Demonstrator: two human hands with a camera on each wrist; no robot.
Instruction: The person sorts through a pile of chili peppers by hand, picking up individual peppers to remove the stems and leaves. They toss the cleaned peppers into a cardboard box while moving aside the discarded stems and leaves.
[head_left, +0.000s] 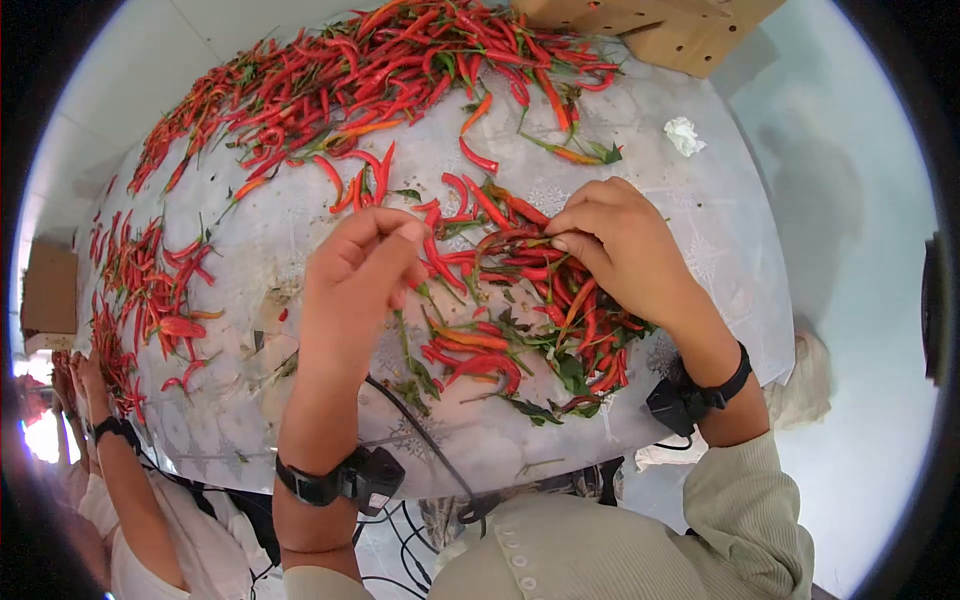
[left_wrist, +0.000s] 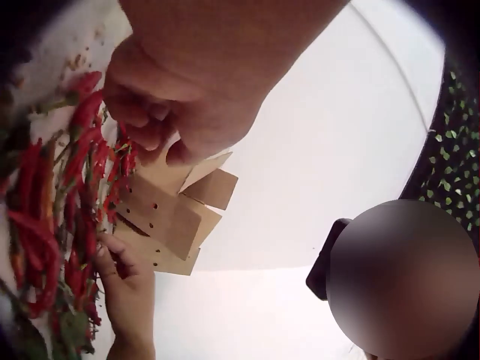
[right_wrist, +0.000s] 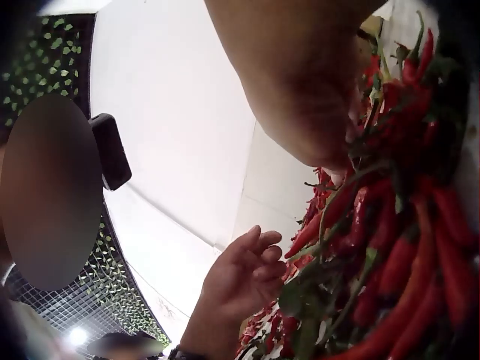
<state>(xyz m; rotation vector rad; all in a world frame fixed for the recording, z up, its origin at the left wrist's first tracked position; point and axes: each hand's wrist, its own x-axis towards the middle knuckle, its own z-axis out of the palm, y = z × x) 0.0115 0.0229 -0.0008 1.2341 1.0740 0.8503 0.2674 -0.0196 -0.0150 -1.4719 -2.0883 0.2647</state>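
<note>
The left hand (head_left: 355, 275) is held over the near side of the pile, its fingers loosely curled; no pepper shows in it in the right wrist view, where this hand (right_wrist: 244, 277) appears beside the peppers. With thumb and fingers, the right hand (head_left: 625, 245) pinches a dark reddish chili pepper (head_left: 515, 238) at the upper right of the small pile. Red and orange peppers (head_left: 480, 365) with green stems and leaves (head_left: 572, 375) lie below and between both hands. The left wrist view shows the right hand (left_wrist: 129, 289) against the pile's edge.
A large heap of red peppers (head_left: 380, 70) spans the table's far side, and another group (head_left: 150, 290) lies at left. A cardboard box (head_left: 660, 30) stands at the back right, near crumpled white paper (head_left: 684, 137). Another person's arm (head_left: 130, 480) reaches in at lower left. A cable (head_left: 420, 430) crosses the near edge.
</note>
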